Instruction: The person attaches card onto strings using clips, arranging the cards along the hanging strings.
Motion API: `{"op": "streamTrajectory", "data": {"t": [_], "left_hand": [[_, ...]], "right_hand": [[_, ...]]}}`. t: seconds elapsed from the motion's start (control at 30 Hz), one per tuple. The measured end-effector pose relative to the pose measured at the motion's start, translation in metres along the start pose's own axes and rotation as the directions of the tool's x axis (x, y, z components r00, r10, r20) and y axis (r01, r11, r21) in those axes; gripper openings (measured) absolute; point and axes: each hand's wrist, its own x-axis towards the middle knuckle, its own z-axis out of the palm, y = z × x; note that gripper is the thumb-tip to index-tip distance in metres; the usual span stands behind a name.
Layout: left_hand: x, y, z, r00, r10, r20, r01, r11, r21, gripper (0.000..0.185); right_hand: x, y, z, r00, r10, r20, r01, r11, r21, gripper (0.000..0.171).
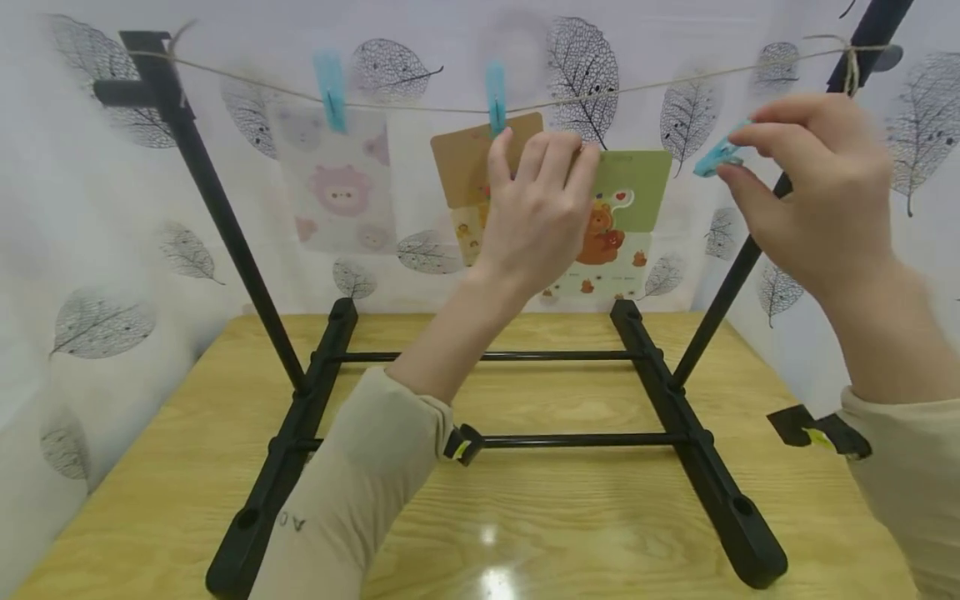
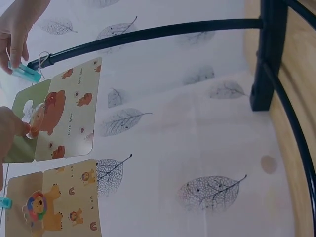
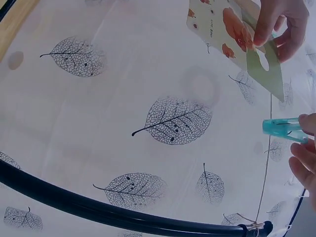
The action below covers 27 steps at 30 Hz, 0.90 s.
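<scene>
My left hand (image 1: pixel 543 196) pinches a green-and-cream bear card (image 1: pixel 637 187) by its upper part, just below the string (image 1: pixel 675 82). In the left wrist view the thumb lies on the front of the bear card (image 2: pixel 71 116). To the right, my right hand (image 1: pixel 825 183) pinches a light blue clothespin (image 1: pixel 717 158) between thumb and fingers; the right wrist view shows the clothespin (image 3: pixel 279 127) close to the string, apart from the card. A brown lion card (image 1: pixel 468 162), partly hidden behind my left hand, hangs tilted from a second blue clothespin (image 1: pixel 495 87).
A pale pink card (image 1: pixel 337 187) hangs at the left under another blue clothespin (image 1: pixel 330 87). The string runs between two slanting black posts (image 1: pixel 232 225) of a black frame (image 1: pixel 727 508) standing on the wooden table (image 1: pixel 510 492). A leaf-patterned cloth (image 1: pixel 420 275) hangs behind.
</scene>
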Motion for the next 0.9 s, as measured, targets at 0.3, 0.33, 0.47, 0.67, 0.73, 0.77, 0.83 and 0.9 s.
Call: {"op": "streamTrajectory", "data": {"t": [0.3,0.33,0.47,0.67,0.73,0.77,0.83,0.9], "left_hand": [[0.008,0.005,0.011,1.000,0.001,-0.001,-0.001,1.000,0.031,0.040],[0.010,0.006,0.012,1.000,-0.003,-0.008,0.003,0.999,0.041,0.041],[0.016,0.007,0.015,1.000,-0.016,-0.011,0.017,0.996,0.082,0.042],[0.024,0.012,0.022,0.999,-0.048,0.005,0.047,0.992,0.120,0.043],[0.024,0.013,0.025,0.998,-0.055,0.015,0.053,0.991,0.124,0.044],[0.024,0.013,0.026,0.998,-0.056,0.018,0.053,0.991,0.125,0.045],[0.025,0.014,0.030,0.999,-0.050,0.003,0.049,0.990,0.134,0.045],[0.025,0.016,0.033,0.999,-0.038,-0.022,0.041,0.989,0.143,0.045]], "right_hand": [[0.011,0.000,0.003,1.000,-0.003,-0.001,0.003,1.000,0.017,0.019],[0.014,0.000,0.002,1.000,0.009,-0.002,-0.009,1.000,0.016,0.020],[0.027,-0.002,-0.002,0.999,0.042,0.004,-0.042,0.999,-0.003,0.027],[0.041,-0.004,-0.002,1.000,-0.005,-0.005,0.005,1.000,0.006,0.030],[0.041,-0.004,0.000,1.000,-0.003,-0.023,0.003,1.000,0.020,0.028],[0.041,-0.004,0.001,0.999,0.001,-0.034,0.000,1.000,0.026,0.028],[0.042,-0.003,0.002,0.999,0.000,-0.047,0.002,0.999,0.037,0.026],[0.043,0.000,0.003,0.998,-0.003,-0.056,0.006,0.999,0.048,0.025]]}}
